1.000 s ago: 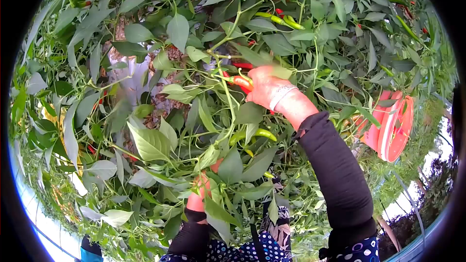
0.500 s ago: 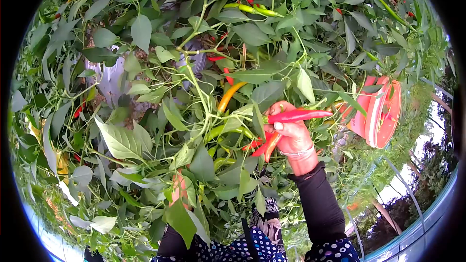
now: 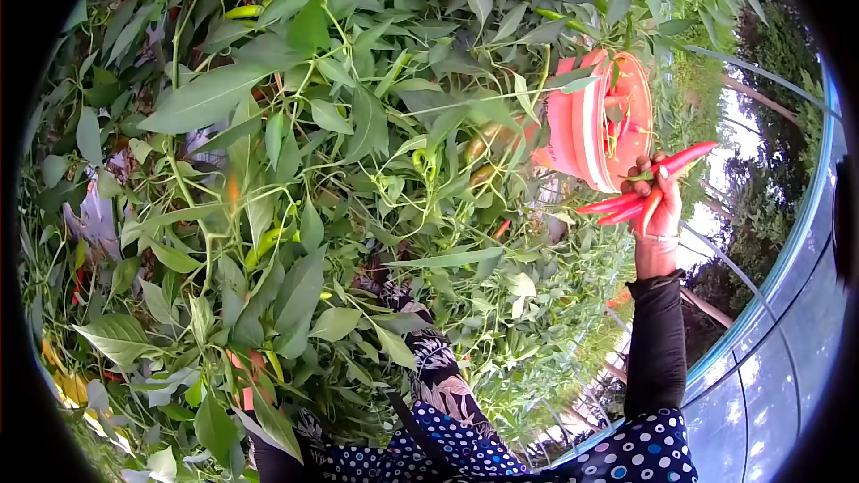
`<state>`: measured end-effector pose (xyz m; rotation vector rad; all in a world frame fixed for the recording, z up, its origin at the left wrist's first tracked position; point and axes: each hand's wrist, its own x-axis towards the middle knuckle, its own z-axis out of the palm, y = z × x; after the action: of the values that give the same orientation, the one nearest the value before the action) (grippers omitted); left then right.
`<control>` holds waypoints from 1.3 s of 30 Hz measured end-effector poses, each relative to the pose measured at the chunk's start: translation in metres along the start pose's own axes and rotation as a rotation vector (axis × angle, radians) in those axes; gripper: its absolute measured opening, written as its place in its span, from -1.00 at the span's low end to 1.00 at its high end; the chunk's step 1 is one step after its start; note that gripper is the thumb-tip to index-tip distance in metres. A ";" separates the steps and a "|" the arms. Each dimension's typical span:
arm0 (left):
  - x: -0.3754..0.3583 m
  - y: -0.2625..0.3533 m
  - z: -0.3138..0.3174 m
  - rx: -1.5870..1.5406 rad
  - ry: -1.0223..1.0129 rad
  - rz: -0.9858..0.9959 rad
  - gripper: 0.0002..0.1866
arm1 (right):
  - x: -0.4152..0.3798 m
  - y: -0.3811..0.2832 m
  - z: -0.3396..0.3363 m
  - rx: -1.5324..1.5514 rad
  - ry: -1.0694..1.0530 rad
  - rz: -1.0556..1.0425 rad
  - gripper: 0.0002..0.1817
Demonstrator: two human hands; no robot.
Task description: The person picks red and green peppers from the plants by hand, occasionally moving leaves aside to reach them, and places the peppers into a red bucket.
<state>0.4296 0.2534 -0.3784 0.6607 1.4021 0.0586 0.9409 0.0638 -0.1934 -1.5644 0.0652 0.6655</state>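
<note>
My right hand (image 3: 665, 201) is closed around several red chili peppers (image 3: 689, 159). One points up to the right past the fingers, and others stick out to the left. The hand is close by the rim of a pink bucket (image 3: 588, 130), which appears tipped sideways in this view. More red chili peppers (image 3: 624, 128) lie inside the bucket. Down at the lower left, leaves of a pepper plant (image 3: 210, 237) cover most of my left hand (image 3: 250, 371); its fingers cannot be made out.
Dense pepper plants fill the left and middle, with a green pepper (image 3: 262, 249) among the leaves. Pale plastic sheeting (image 3: 94, 219) shows between the stems. Thin curved poles (image 3: 743, 270) and a bluish translucent sheet (image 3: 761, 394) run along the right side.
My right hand has moved right and slightly up, away from the plant to the bucket, carrying the chili peppers. The view has swung right. My left hand stays low among the leaves.
</note>
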 end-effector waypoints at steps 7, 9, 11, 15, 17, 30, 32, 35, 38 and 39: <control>-0.007 0.004 0.003 0.029 0.010 0.011 -0.66 | 0.119 -0.098 -0.205 -1.463 0.363 -0.096 -0.32; -0.011 0.007 0.005 0.037 0.021 0.015 -0.67 | 0.128 -0.087 -0.214 -1.456 0.400 -0.199 -0.35; -0.011 0.010 0.010 0.041 0.003 0.016 -0.67 | 0.094 -0.046 -0.090 -1.259 0.412 -0.056 -0.49; -0.003 0.015 0.016 0.517 -0.123 0.144 -0.69 | 0.036 0.050 0.094 -0.765 -0.209 -0.146 -0.69; 0.000 0.009 0.022 0.399 -0.137 0.174 -0.68 | -0.002 0.089 0.198 -0.665 -0.557 -0.156 -0.76; 0.000 -0.037 0.022 -0.331 -0.118 0.320 -0.64 | 0.059 0.333 0.289 -1.612 -1.059 0.022 -0.67; -0.023 -0.040 0.002 -0.392 -0.208 0.054 -0.71 | 0.066 0.345 0.301 -1.683 -0.964 0.201 -0.69; -0.017 -0.032 -0.002 1.491 -0.217 0.632 -0.83 | 0.064 0.358 0.293 -1.793 -0.984 0.158 -0.72; -0.021 -0.024 -0.001 1.176 -0.113 0.589 -0.88 | 0.071 0.362 0.283 -1.860 -1.083 0.026 -0.73; -0.021 -0.020 0.001 1.019 -0.060 0.565 -0.91 | 0.079 0.361 0.279 -1.836 -1.046 0.120 -0.69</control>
<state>0.4190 0.2277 -0.3690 1.8728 1.0845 -0.2465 0.7487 0.3037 -0.5392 -2.5686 -1.6594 1.7968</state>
